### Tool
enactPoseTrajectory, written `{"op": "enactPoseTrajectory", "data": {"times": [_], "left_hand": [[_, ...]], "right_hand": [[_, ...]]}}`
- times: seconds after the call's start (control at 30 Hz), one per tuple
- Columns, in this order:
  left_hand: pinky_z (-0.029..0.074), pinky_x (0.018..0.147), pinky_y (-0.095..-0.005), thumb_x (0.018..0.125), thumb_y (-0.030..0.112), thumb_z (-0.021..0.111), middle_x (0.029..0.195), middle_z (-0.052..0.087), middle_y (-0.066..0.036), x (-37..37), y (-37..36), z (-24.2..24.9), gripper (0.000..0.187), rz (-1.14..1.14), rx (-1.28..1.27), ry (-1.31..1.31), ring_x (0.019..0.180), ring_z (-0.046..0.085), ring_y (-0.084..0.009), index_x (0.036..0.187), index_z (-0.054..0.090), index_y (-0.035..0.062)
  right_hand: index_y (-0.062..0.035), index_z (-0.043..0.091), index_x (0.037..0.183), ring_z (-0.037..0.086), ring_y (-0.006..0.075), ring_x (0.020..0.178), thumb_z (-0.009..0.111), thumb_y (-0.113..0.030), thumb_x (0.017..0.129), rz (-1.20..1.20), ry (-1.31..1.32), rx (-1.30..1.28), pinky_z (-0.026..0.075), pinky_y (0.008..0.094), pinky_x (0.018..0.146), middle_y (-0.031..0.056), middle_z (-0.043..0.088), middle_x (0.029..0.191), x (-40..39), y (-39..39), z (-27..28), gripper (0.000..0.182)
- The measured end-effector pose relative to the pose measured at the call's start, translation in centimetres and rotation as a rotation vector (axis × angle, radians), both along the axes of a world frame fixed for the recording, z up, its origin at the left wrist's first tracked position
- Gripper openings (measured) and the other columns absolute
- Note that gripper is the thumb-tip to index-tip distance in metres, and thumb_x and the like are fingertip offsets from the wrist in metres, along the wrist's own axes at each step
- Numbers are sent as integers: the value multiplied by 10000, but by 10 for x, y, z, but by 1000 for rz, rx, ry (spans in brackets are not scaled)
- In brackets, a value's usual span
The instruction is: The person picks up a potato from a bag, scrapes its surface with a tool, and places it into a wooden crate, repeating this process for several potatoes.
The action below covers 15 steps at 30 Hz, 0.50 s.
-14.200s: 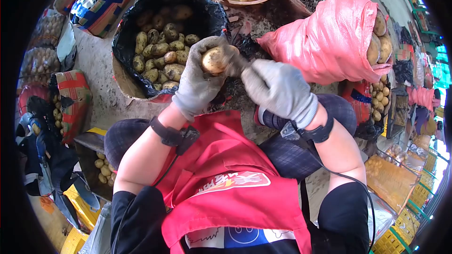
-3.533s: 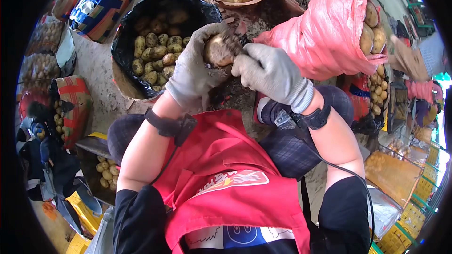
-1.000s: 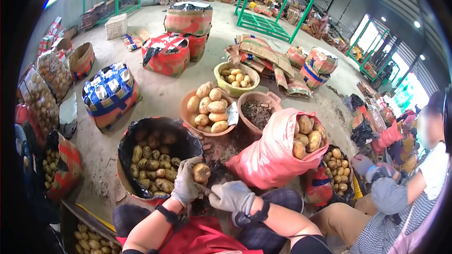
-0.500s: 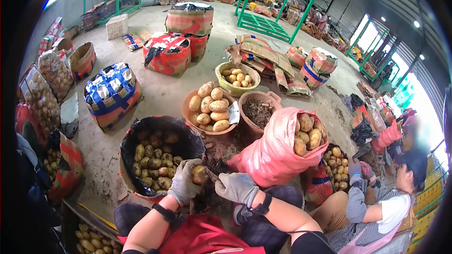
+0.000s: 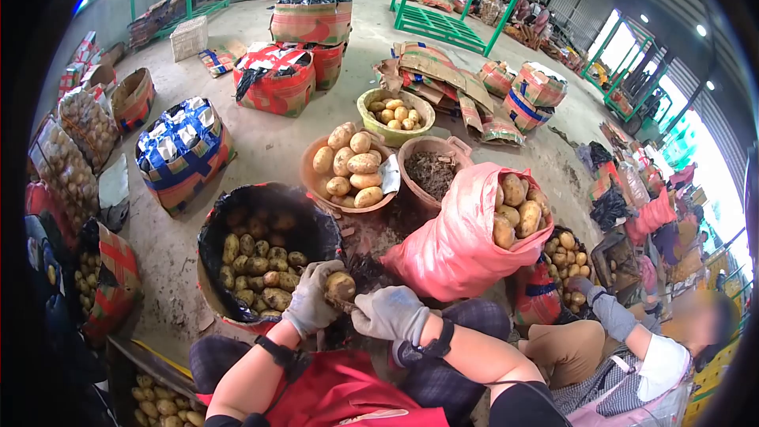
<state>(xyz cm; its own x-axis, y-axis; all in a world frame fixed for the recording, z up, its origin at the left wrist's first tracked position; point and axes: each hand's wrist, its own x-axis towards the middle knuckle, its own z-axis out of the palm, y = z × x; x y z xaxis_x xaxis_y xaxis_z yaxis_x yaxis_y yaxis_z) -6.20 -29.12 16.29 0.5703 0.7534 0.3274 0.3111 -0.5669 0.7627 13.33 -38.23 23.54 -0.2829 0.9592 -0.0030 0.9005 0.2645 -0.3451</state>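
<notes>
My left hand [image 5: 314,300], in a grey work glove, is closed around a dirt-brown potato [image 5: 341,285]. Just right of it, my gloved right hand [image 5: 389,315] has its fingers closed on a thin dark tool [image 5: 346,305], blade-like and mostly hidden, that meets the potato's lower side. Both hands are over the right front edge of a black-lined basket [image 5: 207,269], which holds many soil-marked potatoes [image 5: 257,265]. To the right of my hands leans a pink sack [image 5: 443,249] with large potatoes [image 5: 522,209] in its open mouth.
Beyond the basket stand an orange tub [image 5: 315,178] of large potatoes, a green tub [image 5: 365,122] of potatoes, and a pinkish bucket [image 5: 466,160] with dark soil-like debris. A co-worker [image 5: 644,356] sits close at right, reaching into another potato basket [image 5: 565,265]. A blue-strapped basket [image 5: 182,154] stands left.
My view has shifted slightly. The potato has turned a little in my left hand, and my right hand has come closer to it. The co-worker's arm now reaches into the basket beside them.
</notes>
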Motion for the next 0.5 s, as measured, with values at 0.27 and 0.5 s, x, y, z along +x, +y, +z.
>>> {"op": "enactPoseTrajectory", "data": {"times": [0.27, 0.5], "left_hand": [[491, 1086, -479, 622, 104, 876, 1303, 622, -179, -1, 0, 4, 788, -6, -29, 40, 1244, 587, -416, 1358, 594, 90], [517, 1064, -404, 751, 185, 946, 1257, 633, -132, 4, 4, -13, 805, 2, -76, -135, 1183, 629, -277, 1431, 525, 95]], "right_hand": [[-90, 682, 804, 720, 429, 668, 586, -360, 963, -172, -8, 69, 564, 555, 622, 223, 713, 718, 3, 8, -5, 328], [-83, 663, 767, 710, 429, 661, 608, -356, 952, -54, 52, 104, 578, 538, 642, 217, 708, 719, -7, 4, -4, 334]]}}
